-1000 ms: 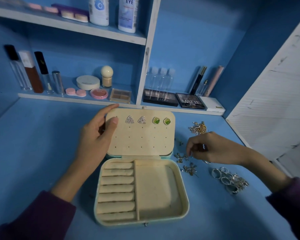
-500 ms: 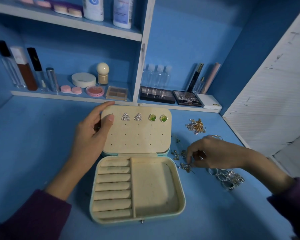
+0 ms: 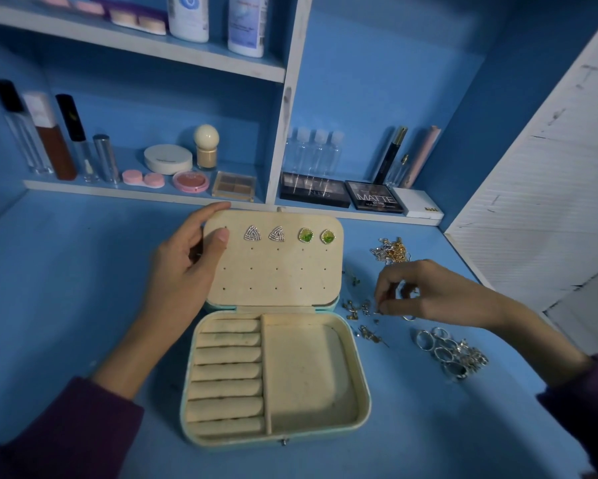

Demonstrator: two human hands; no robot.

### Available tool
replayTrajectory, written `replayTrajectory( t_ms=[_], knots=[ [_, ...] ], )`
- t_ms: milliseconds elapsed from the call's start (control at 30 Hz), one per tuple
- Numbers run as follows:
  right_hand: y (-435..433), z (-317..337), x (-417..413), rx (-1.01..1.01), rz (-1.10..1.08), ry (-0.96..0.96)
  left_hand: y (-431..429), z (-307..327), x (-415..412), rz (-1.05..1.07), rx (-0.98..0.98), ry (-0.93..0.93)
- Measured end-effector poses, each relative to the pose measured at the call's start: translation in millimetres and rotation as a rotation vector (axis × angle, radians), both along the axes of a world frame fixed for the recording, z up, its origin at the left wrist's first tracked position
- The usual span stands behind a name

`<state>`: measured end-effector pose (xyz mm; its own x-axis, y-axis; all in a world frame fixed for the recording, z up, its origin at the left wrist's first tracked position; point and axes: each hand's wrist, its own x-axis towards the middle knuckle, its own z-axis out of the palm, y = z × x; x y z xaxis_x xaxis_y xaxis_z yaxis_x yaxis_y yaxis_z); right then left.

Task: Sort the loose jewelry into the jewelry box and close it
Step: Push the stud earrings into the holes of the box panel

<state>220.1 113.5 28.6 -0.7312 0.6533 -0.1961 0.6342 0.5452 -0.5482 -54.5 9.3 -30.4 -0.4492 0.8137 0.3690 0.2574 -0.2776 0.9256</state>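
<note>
Jewelry box (image 3: 318,432) sits open on blue tabletop (image 3: 66,288), lid (image 3: 273,271) swung back & propped up behind the base. All places below are rel. to the box.

Left hand (image 3: 183,271) grips lid's left edge: thumb pressed on the inner face near top-left corner, index curled over the top rim, other fingers behind lid so can't see them. Purple sleeve (image 3: 62,430) at the box's lower left.

Lid inner panel has rows of peg holes. Top row holds 2 silver triangle studs (image 3: 264,234) and, right of them, 2 green stone studs (image 3: 316,235). Rest of the holes bare.

Box base: ring rolls (image 3: 226,373) in left compartment, open tray (image 3: 308,371) in right one.

Right hand (image 3: 425,292) is right of the box, fingertips (image 3: 382,302) pinched together down over the small loose earrings (image 3: 359,307) just beside the hinge corner. Whether it actually grips a piece: can't tell, too small/blurred.

Further right of the box: pile of silver rings (image 3: 449,352) near the base's right side; tangle of gold & silver chains (image 3: 392,250) beside the lid's upper right.

Behind the box: shelf unit (image 3: 292,98) w/ makeup palettes (image 3: 373,197), bottles, compacts.
</note>
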Motion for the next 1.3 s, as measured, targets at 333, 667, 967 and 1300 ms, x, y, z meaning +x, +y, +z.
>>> replayTrajectory(
  t_ms=[333,667,967,1300],
  knots=[
    [-5.2,-4.6,-5.1,-0.177,-0.146,0.007,-0.7,1.3,0.1,0.003,-0.009,-0.008],
    [-7.9,-8.3,-14.2,-0.751,-0.488,0.387,-1.4,1.5,0.1,0.003,-0.023,-0.017],
    [-15.5,-4.2,-22.8,-0.965,-0.637,0.623,-2.2,2.0,0.4,0.013,-0.035,0.01],
    [-27.4,6.5,-40.8,-0.84,-0.432,0.648,0.0,0.1,0.0,0.021,-0.033,0.023]
  ],
)
